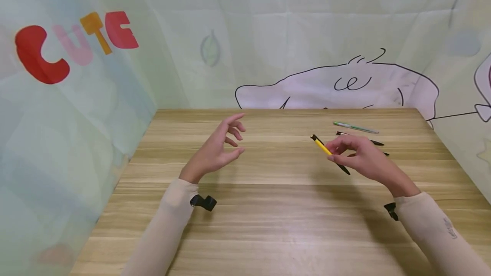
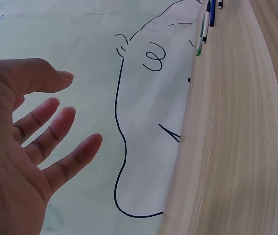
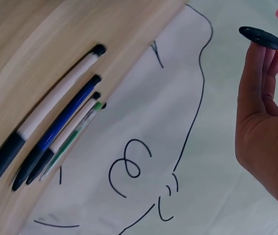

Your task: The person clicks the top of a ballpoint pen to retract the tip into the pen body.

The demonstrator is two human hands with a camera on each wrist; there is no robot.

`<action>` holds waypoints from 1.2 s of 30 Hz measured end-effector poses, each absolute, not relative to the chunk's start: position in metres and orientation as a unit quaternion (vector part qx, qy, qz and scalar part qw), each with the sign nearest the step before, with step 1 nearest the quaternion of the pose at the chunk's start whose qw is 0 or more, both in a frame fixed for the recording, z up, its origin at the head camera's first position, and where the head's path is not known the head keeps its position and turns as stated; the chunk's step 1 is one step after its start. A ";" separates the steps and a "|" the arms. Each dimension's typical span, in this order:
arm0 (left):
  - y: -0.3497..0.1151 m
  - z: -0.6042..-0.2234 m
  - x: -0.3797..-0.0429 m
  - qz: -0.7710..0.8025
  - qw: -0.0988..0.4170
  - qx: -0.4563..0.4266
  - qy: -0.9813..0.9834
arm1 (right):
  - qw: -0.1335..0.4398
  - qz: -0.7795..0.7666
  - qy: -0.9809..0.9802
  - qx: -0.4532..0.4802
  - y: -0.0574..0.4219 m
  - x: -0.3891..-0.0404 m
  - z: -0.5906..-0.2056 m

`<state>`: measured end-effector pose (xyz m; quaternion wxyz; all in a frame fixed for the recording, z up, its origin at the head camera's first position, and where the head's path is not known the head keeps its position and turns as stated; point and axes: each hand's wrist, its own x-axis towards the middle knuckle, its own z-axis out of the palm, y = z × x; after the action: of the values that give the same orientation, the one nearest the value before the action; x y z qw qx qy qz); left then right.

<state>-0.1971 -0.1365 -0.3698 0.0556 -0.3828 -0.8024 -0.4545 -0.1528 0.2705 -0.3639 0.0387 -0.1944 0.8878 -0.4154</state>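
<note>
Between thumb and fingertips, my right hand pinches a yellow pen with black ends, held tilted above the table. In the right wrist view the pen's black end sticks out past the fingers. My left hand is raised over the table's left half, fingers spread and slightly bent, holding nothing. Beyond the right hand lie several pens side by side: a green clear pen, a white pen with black ends, a blue pen and another white one. The right hand partly hides this row in the head view.
A wood-grain table spans the space below both hands. Its far edge meets a pale printed backdrop with a line-drawn animal, and another printed sheet stands along the left side. Dark camera mounts sit at both wrists.
</note>
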 end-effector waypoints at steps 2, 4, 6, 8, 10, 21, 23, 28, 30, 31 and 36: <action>-0.138 -0.370 -0.197 -0.456 0.057 -0.382 -0.802 | 0.033 -0.403 0.892 -0.199 0.276 -0.150 -0.367; -0.140 -0.370 -0.197 -0.458 0.056 -0.381 -0.801 | 0.031 -0.397 0.895 -0.199 0.282 -0.146 -0.370; -0.141 -0.370 -0.197 -0.457 0.056 -0.380 -0.802 | 0.030 -0.387 0.901 -0.196 0.289 -0.143 -0.373; -0.142 -0.370 -0.196 -0.456 0.055 -0.380 -0.803 | 0.030 -0.375 0.907 -0.192 0.295 -0.140 -0.377; -0.142 -0.370 -0.195 -0.453 0.057 -0.381 -0.804 | 0.031 -0.366 0.910 -0.192 0.300 -0.138 -0.381; -0.149 -0.369 -0.195 -0.450 0.062 -0.376 -0.807 | 0.008 -0.334 0.918 -0.216 0.326 -0.127 -0.401; -0.151 -0.369 -0.195 -0.452 0.059 -0.372 -0.809 | 0.007 -0.333 0.914 -0.230 0.329 -0.126 -0.405; -0.154 -0.368 -0.196 -0.455 0.054 -0.366 -0.810 | 0.006 -0.331 0.903 -0.273 0.337 -0.127 -0.416; -0.154 -0.368 -0.196 -0.454 0.053 -0.366 -0.811 | 0.011 -0.327 0.902 -0.281 0.340 -0.127 -0.418; -0.154 -0.368 -0.196 -0.453 0.053 -0.366 -0.811 | 0.013 -0.324 0.902 -0.284 0.342 -0.126 -0.420; -0.156 -0.369 -0.197 -0.451 0.053 -0.364 -0.813 | 0.034 -0.302 0.912 -0.275 0.348 -0.124 -0.423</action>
<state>-0.1968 -0.1557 -0.3686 0.0528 -0.3636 -0.8131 -0.4514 -0.1237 0.3484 -0.4231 0.0340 -0.2752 0.9122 -0.3016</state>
